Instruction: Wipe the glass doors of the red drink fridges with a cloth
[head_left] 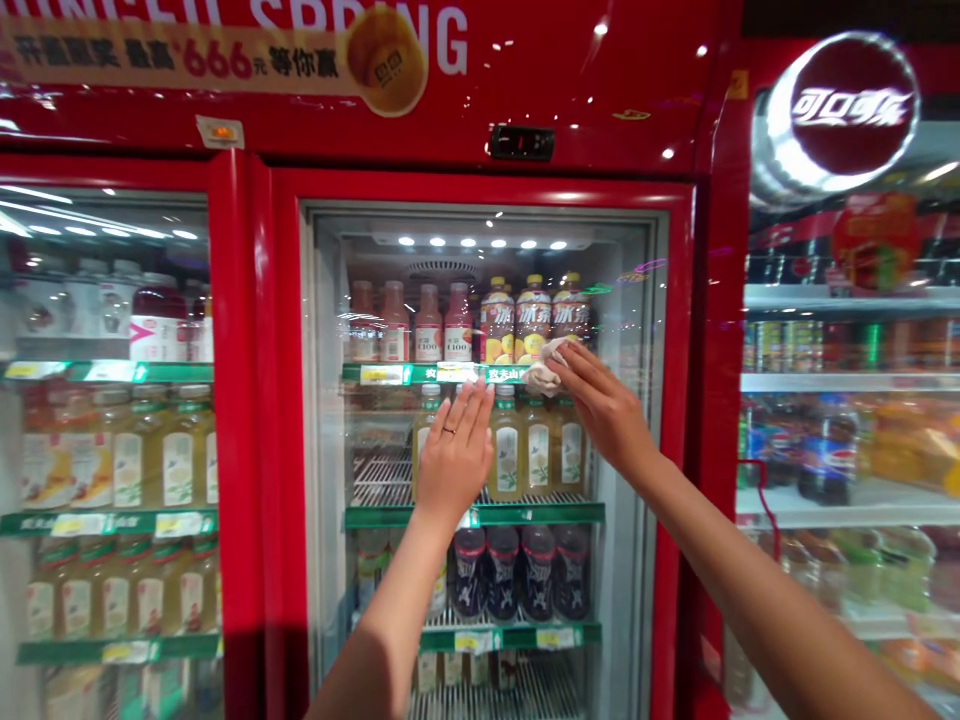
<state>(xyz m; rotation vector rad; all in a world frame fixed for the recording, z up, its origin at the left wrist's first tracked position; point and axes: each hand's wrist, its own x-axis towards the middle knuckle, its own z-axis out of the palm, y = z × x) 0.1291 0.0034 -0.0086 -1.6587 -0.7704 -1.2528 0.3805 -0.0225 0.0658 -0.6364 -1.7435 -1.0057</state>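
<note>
A pale crumpled cloth (547, 368) is under the fingers of my right hand (604, 405), pressed to the glass door (630, 330) of a red drinks fridge. My left hand (459, 450), with a ring on one finger, lies against the same glass, fingers stretched out and pointing up. It holds nothing. Behind the glass, iced tea bottles (533, 318) stand on the top shelf near the cloth. Pale yellow drink bottles (507, 450) fill part of the shelf below, some hidden by my hands.
The door's red frame (673, 500) surrounds the glass. Another fridge door (105, 400) with bottles is at the left. On the right, a cooler (847, 510) holds several rows of drinks, with a round lit sign (855, 110) above it. A small dark display (521, 143) sits over the middle door.
</note>
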